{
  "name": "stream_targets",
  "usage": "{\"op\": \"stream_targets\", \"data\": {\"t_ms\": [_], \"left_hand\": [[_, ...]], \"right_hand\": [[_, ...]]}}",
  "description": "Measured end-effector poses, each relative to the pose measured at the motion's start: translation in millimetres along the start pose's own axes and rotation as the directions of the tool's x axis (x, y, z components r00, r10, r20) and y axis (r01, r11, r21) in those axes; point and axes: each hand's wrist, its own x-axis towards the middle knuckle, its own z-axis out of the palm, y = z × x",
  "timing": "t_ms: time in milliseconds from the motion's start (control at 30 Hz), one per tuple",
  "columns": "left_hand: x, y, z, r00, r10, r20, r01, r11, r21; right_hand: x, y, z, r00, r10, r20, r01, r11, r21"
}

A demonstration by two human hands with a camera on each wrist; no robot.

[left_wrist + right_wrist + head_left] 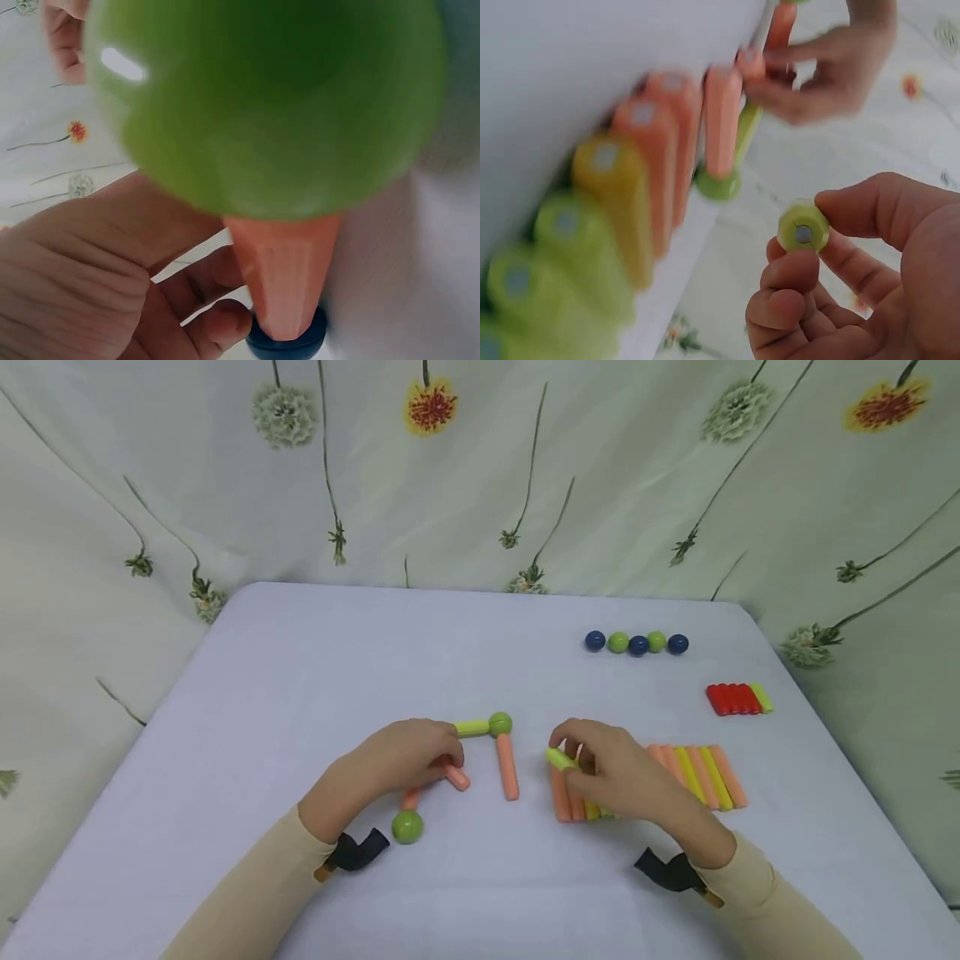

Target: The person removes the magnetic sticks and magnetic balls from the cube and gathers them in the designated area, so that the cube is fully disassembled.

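Observation:
My left hand (408,756) pinches a salmon-coloured magnetic stick (456,777), its free end pointing right. Beneath that hand lies another salmon stick (283,270), joined to a green ball (407,827) at the near end and a dark blue ball (289,346) beyond. Past my left fingers, a lime stick (472,727) meets a green ball (500,723), from which a salmon stick (507,768) runs toward me. Between thumb and fingers, my right hand (618,772) pinches a lime stick (804,226) above a row of sticks (561,797), partly hidden by the hand.
The row continues right of my right hand with salmon and yellow sticks (705,772). Farther back are several red sticks (733,699) beside a lime one (761,697). Blue and green balls (637,645) line up near the far edge of the white table (337,643). Flowered cloth (465,485) hangs behind.

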Motion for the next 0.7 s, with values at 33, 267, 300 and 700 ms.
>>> {"op": "stream_targets", "data": {"t_ms": [33,267,300,700], "left_hand": [[-2.0,-0.6,-1.7,1.000,-0.007,0.001,0.007,1.000,-0.014],[-12.1,-2.9,-22.1,0.999,-0.033,-0.029,0.029,0.992,-0.120],[-14.1,-4.5,-25.4,0.999,-0.035,-0.035,0.030,0.991,-0.134],[-40.7,-40.6,-22.7,0.975,-0.131,-0.178,0.100,0.980,-0.171]], "right_hand": [[-2.3,6,-6,0.999,0.026,-0.031,-0.025,1.000,0.011],[-26.0,59,-52,0.933,0.261,-0.246,-0.254,0.965,0.060],[-30.0,68,-59,0.918,0.286,-0.276,-0.279,0.958,0.065],[-58.1,190,-130,0.703,0.572,-0.423,-0.590,0.801,0.104]]}}
